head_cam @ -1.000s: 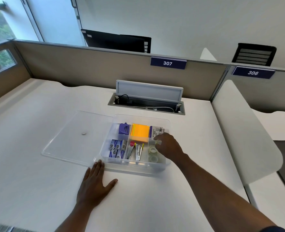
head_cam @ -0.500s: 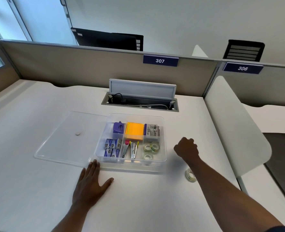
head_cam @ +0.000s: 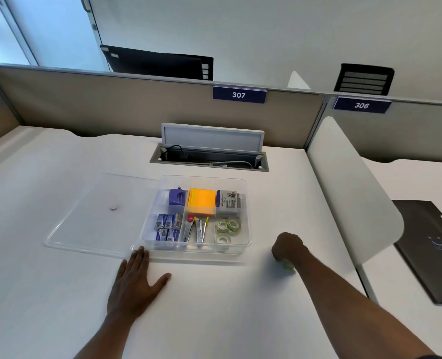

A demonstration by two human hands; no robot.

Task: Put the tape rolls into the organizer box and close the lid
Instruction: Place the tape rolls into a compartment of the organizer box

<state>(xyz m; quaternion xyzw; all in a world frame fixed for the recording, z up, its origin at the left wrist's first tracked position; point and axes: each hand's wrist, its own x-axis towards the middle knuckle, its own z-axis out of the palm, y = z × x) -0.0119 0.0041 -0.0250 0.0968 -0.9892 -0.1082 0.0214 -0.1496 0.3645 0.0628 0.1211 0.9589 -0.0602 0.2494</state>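
Note:
The clear organizer box (head_cam: 249,203) stands open mid-desk, with its clear lid (head_cam: 85,224) lying flat against its left side. Three clear tape rolls (head_cam: 227,226) lie in the front right compartment. Another tape roll (head_cam: 288,266) rests on the desk to the right of the box, blurred and mostly covered. My right hand (head_cam: 287,248) is curled down over it, fingers closed around it. My left hand (head_cam: 136,283) lies flat on the desk with fingers spread, fingertips at the box's front left corner.
The other compartments hold a purple sharpener (head_cam: 177,196), orange sticky notes (head_cam: 201,202), staple boxes (head_cam: 168,226), staple removers (head_cam: 196,229) and a grey pack (head_cam: 227,200). An open cable hatch (head_cam: 209,154) lies behind. A white divider panel (head_cam: 349,193) stands right.
My right hand left the box's tape compartment, swung right and came down onto the loose roll on the desk. The left hand stayed put.

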